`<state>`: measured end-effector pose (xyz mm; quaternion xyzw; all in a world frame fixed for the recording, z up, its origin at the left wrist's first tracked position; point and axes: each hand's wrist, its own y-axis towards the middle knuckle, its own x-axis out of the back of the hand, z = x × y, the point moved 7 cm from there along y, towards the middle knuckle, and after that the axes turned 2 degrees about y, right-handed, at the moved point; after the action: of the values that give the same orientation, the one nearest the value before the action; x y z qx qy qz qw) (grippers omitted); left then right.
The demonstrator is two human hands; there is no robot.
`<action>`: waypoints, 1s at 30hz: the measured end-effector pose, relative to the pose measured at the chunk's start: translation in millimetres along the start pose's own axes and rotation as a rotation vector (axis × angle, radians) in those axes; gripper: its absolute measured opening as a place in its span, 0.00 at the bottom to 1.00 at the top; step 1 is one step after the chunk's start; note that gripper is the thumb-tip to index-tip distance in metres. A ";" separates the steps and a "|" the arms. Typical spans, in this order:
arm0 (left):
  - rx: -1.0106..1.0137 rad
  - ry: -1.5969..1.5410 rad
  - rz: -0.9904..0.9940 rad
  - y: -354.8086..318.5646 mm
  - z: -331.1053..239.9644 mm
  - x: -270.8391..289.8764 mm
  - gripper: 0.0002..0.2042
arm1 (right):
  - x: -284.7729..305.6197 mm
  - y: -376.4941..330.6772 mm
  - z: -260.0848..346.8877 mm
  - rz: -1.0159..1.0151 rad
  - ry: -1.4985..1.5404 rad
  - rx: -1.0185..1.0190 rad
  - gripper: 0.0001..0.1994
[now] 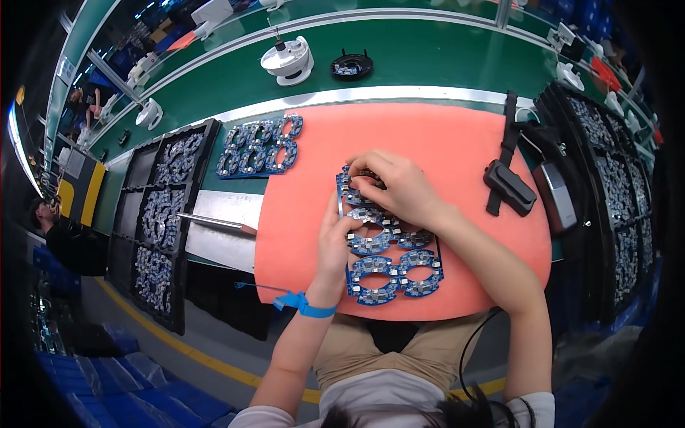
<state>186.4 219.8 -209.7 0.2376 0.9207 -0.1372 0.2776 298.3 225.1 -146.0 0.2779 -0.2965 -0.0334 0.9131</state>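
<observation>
A panel of blue ring-shaped circuit boards (375,294), joined in two columns, lies over the pink mat (457,135) in front of me. My left hand (335,239) grips the panel's left edge, its thumb lying on top beside a ring. Over the panel's far end, my right hand (396,185) is bent with its thumb and fingers closed on the far left ring. This hand hides most of the far row, so exactly what the fingertips pinch is partly covered. A blue wrist strap (307,305) circles my left wrist.
Left of the mat are a second circuit board panel (250,171), a metal plate (225,203) with a rod, and a black tray (193,221) of boards. Another tray (596,178) stands right, near a black strapped device (510,187). A white housing (287,63) sits on the green surface beyond.
</observation>
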 end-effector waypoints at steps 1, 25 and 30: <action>0.003 0.000 0.004 0.5 0.6 -1.0 0.28 | 3.6 -0.2 -5.2 -0.003 -0.003 -0.002 0.08; -0.013 0.045 -0.016 0.9 -2.7 0.7 0.28 | 24.2 -6.5 -12.8 0.081 -0.377 0.031 0.07; 0.014 0.025 -0.052 0.6 -1.2 2.1 0.28 | 20.9 -9.1 -3.0 0.033 -0.468 0.162 0.07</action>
<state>184.7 221.6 -210.0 0.2171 0.9290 -0.1478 0.2607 318.1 214.2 -141.8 0.3301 -0.5062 -0.0579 0.7946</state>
